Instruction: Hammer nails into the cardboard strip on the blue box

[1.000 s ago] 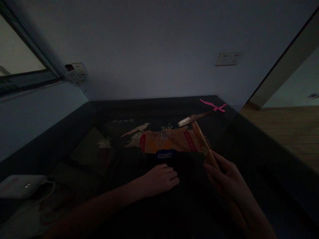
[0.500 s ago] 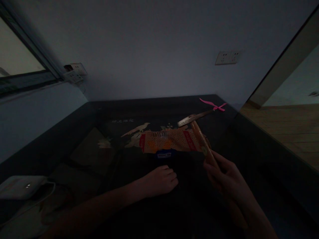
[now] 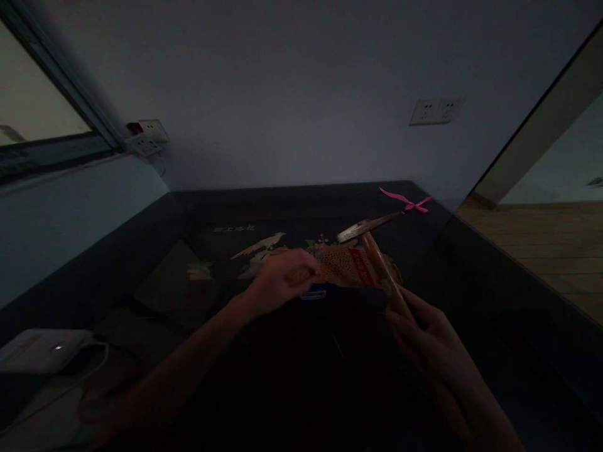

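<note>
Wooden-handled hammer (image 3: 374, 242) is gripped in the right hand (image 3: 431, 329), head up, near the pink ribbon (image 3: 411, 204). Left hand's (image 3: 285, 279) over the patterned packet (image 3: 342, 263) on the dark table (image 3: 292, 376), fingers curled, can't tell if they're pinching it.

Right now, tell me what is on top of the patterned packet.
The left hand is over the left part of the packet, and the hammer handle crosses the view of its right end; whatever they cover is hidden.
</note>
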Demonstrator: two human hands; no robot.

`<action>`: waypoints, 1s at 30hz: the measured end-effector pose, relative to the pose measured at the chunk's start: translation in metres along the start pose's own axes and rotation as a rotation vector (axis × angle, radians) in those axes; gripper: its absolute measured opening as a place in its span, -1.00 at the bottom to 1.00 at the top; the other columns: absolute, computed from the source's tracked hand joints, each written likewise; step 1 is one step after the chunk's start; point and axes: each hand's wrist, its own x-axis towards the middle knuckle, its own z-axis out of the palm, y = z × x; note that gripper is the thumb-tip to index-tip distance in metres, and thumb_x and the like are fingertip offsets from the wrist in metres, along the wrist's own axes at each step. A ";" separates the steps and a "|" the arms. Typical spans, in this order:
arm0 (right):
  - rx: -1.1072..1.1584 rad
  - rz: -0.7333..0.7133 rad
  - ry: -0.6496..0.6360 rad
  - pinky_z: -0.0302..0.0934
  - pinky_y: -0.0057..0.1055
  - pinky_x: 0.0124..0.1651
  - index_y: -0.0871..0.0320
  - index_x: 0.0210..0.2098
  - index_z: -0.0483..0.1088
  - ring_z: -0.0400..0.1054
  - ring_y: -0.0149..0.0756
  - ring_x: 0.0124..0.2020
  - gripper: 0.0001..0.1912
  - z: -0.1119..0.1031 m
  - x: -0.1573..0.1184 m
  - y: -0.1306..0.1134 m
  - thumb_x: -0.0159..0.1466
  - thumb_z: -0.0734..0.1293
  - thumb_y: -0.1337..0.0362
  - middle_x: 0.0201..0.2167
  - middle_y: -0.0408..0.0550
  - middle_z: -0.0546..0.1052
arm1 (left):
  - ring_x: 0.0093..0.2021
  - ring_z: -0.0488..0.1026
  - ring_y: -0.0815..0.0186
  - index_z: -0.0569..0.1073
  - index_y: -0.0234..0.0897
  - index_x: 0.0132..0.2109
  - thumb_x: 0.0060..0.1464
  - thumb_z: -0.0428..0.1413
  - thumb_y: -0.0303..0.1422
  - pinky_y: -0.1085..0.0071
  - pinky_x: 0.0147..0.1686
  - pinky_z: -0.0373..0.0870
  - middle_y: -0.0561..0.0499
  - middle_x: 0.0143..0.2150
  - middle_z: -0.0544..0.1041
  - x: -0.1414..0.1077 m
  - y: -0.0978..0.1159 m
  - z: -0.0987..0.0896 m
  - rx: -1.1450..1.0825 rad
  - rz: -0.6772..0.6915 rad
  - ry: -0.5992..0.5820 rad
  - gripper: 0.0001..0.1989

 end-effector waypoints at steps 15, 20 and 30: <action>-0.012 0.059 -0.004 -0.03 -0.60 -0.77 0.18 0.20 0.23 0.05 -0.54 -0.76 -0.28 0.003 0.004 0.005 0.11 0.40 0.08 -0.67 -0.32 0.23 | -0.34 0.49 0.37 0.47 -0.34 -0.32 0.00 0.14 -0.41 0.42 -0.29 0.45 -0.01 -0.34 0.55 0.031 -0.058 0.032 -0.135 -0.289 0.112 -0.92; -0.034 0.019 0.012 0.02 -0.57 -0.72 0.17 0.15 0.29 0.11 -0.51 -0.70 -0.36 0.003 0.005 0.007 0.13 0.39 0.09 -0.60 -0.25 0.29 | -0.35 0.48 0.38 0.47 -0.34 -0.31 0.02 0.13 -0.40 0.43 -0.30 0.44 -0.01 -0.34 0.54 0.031 -0.061 0.033 -0.128 -0.277 0.096 -0.91; -0.142 -0.022 -0.070 -0.01 -0.58 -0.74 0.11 0.20 0.24 0.08 -0.50 -0.72 -0.34 -0.001 0.005 -0.023 0.15 0.37 0.07 -0.64 -0.28 0.25 | -0.32 0.49 0.35 0.47 -0.32 -0.31 -0.01 0.12 -0.48 0.42 -0.25 0.43 0.01 -0.34 0.56 0.030 -0.060 0.035 -0.126 -0.286 0.090 -0.94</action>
